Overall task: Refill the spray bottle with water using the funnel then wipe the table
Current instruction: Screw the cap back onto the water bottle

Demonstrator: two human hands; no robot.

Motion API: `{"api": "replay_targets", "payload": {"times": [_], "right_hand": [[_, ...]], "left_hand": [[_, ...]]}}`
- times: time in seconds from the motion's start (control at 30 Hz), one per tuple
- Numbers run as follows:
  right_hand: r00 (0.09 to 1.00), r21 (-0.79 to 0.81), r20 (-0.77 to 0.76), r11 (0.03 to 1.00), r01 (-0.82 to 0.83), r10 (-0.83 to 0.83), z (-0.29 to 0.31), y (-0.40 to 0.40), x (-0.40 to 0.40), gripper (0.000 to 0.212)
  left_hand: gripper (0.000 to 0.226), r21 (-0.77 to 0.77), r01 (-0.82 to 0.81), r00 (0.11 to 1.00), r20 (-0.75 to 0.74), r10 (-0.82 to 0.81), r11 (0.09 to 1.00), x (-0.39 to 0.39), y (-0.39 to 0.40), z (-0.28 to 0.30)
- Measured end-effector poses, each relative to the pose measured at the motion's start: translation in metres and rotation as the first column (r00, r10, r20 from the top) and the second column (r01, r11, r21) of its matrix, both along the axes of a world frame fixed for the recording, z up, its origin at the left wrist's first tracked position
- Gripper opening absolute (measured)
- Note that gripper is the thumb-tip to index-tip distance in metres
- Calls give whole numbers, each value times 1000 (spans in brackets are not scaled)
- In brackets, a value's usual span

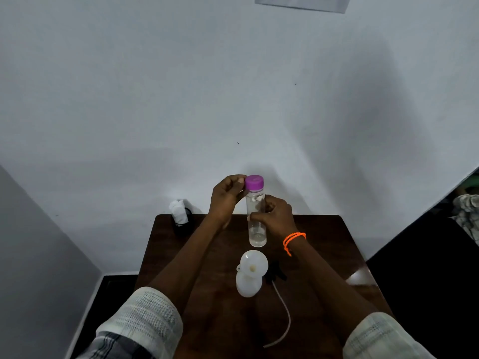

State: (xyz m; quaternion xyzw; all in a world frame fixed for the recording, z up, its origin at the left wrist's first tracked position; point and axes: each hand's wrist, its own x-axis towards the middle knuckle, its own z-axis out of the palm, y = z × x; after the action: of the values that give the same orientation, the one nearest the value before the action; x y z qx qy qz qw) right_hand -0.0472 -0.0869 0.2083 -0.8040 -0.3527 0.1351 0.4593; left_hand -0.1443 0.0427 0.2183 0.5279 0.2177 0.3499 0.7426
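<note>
Two hands on water bottle (256, 221) | right hand (274, 216) grips body | left hand (228, 195) pinches purple cap (254, 182) | I'd unscrew upright, steadily, then pour into funnel (254, 263).

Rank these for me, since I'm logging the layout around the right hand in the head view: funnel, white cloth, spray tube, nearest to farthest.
Measured from the right hand, which grips the clear bottle:
1. Funnel, just below the hand, seated in the white spray bottle.
2. Spray tube, lower, trailing toward the table's near edge.
3. White cloth, far left, at the table's back corner.
</note>
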Motion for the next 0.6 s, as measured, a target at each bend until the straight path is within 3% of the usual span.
{"api": "replay_targets", "payload": {"times": [0.27, 0.33, 0.47, 0.6], "right_hand": [[1000, 28, 25, 1000, 6, -6, 4, 1, -2, 29], [999, 36, 24, 999, 19, -20, 5, 0, -1, 27], [1000, 39, 3, 999, 31, -31, 5, -1, 1, 25], [1000, 34, 6, 999, 18, -19, 5, 1, -1, 28]], "left_hand": [[43, 193, 50, 993, -112, -29, 980, 7, -10, 9], [46, 173, 6, 993, -118, 15, 985, 6, -7, 8], [19, 123, -20, 997, -68, 28, 992, 5, 0, 1], [36, 88, 32, 999, -28, -29, 996, 3, -8, 7]]}}
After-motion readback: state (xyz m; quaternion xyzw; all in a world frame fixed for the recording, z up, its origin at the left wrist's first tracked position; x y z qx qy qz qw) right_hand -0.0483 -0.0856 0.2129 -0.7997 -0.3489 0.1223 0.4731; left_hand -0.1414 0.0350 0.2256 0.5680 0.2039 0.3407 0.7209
